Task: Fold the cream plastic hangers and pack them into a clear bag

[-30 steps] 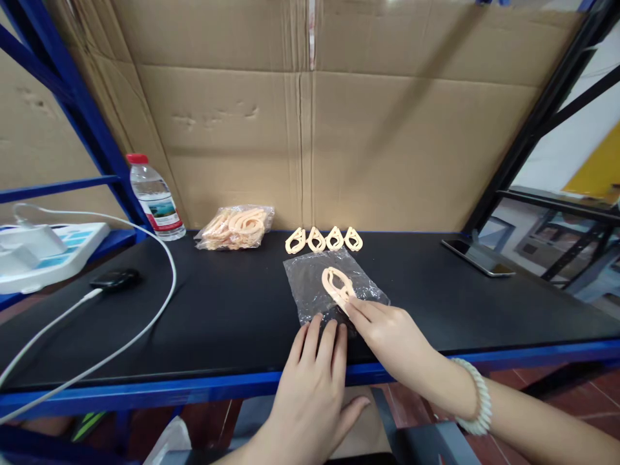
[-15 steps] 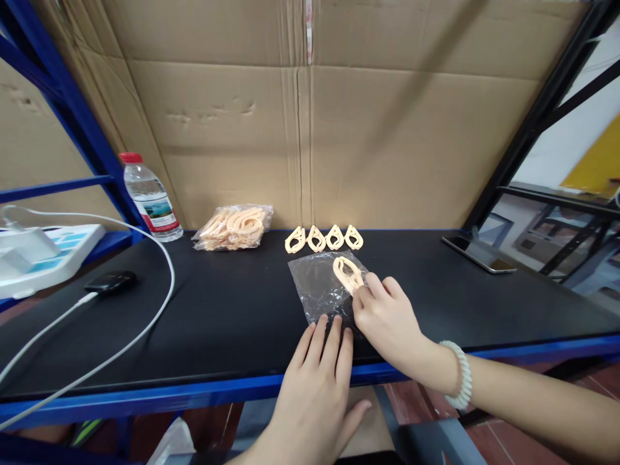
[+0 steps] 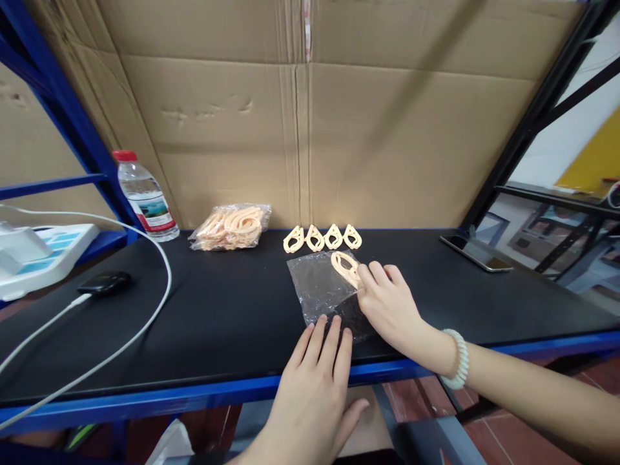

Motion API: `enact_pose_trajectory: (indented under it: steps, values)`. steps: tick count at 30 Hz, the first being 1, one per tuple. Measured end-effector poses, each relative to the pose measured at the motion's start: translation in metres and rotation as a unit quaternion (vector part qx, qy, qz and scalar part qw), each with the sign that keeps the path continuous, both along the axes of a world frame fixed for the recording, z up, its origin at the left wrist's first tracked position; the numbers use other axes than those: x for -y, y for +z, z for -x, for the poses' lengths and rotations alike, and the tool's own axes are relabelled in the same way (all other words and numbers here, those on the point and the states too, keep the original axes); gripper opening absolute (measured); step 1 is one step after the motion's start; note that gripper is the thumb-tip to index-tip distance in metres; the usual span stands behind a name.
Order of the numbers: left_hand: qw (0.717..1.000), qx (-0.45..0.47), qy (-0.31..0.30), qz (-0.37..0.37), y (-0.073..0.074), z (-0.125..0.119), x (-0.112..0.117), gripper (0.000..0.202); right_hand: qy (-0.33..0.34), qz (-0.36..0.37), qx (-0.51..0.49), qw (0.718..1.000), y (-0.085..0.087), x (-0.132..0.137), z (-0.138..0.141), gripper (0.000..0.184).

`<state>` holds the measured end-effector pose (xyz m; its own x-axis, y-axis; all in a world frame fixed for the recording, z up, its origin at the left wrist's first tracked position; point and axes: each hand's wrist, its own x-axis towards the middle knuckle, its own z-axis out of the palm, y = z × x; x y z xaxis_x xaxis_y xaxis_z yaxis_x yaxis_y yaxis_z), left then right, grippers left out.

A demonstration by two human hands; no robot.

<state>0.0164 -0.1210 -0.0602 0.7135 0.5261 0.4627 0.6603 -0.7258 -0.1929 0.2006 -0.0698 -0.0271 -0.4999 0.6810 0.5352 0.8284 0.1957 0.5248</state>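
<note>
My right hand (image 3: 391, 302) is closed on the near end of a peach plastic folding hanger (image 3: 343, 266), folded into a loop. The hanger lies over the upper right part of a clear plastic bag (image 3: 314, 284) that is flat on the black tabletop. My left hand (image 3: 317, 378) lies palm down with its fingers stretched out, fingertips on the bag's near edge. Beyond the bag, several folded peach hangers (image 3: 314, 239) stand in a row by the cardboard. A clear packet of more hangers (image 3: 232, 226) sits to their left.
A water bottle (image 3: 146, 200) with a red cap stands at the back left. A white cable (image 3: 167, 258) loops across the left side near a black device (image 3: 105, 282) and a power strip (image 3: 62, 258). A phone (image 3: 475, 253) lies at right; cardboard (image 3: 378, 129) walls the back.
My right hand has moved slightly right and away from me, with the hanger shifting a little. More of the bag's near part shows. My left hand has stayed in place.
</note>
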Motion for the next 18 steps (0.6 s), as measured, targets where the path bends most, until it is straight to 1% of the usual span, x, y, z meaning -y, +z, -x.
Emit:
enact_pose_trajectory:
  steps: [3, 5, 6, 8, 9, 10, 12, 14, 16, 17, 18]
  values:
    - [1.0, -0.005, -0.011, -0.01, 0.001, 0.001, 0.0, 0.07, 0.001, 0.036, -0.032, 0.999, 0.006, 0.008, -0.003, 0.011]
    - [1.0, 0.0, -0.029, -0.011, 0.003, 0.003, 0.0, 0.07, 0.033, 0.076, -0.093, 0.992, 0.018, 0.02, -0.008, 0.009]
    - [0.999, 0.01, -0.043, -0.003, 0.006, 0.005, 0.0, 0.068, 0.063, 0.099, -0.135, 0.984, 0.026, 0.027, -0.013, 0.01]
    - [0.996, 0.045, -0.075, 0.027, 0.011, 0.01, 0.0, 0.06, 0.15, 0.141, -0.233, 0.951, 0.045, 0.037, -0.025, 0.013]
    - [0.993, 0.069, -0.089, 0.044, 0.015, 0.013, -0.001, 0.053, 0.175, 0.16, -0.267, 0.934, 0.055, 0.039, -0.031, 0.014]
    - [0.989, 0.093, -0.1, 0.058, 0.018, 0.016, -0.002, 0.047, 0.186, 0.167, -0.292, 0.923, 0.063, 0.036, -0.037, 0.014]
    - [0.983, 0.129, -0.106, 0.072, 0.023, 0.021, -0.006, 0.037, 0.175, 0.177, -0.311, 0.917, 0.074, 0.019, -0.049, 0.014]
    - [0.984, 0.131, -0.091, 0.079, 0.027, 0.025, -0.011, 0.031, 0.142, 0.185, -0.309, 0.922, 0.075, -0.013, -0.06, 0.018]
    - [0.987, 0.107, -0.067, 0.096, 0.029, 0.028, -0.015, 0.031, 0.106, 0.214, -0.258, 0.936, 0.068, -0.052, -0.07, 0.022]
    - [0.988, 0.093, -0.057, 0.107, 0.029, 0.029, -0.017, 0.032, 0.099, 0.229, -0.219, 0.943, 0.062, -0.071, -0.074, 0.027]
    - [0.988, 0.082, -0.049, 0.118, 0.029, 0.029, -0.018, 0.033, 0.097, 0.241, -0.204, 0.944, 0.057, -0.09, -0.079, 0.031]
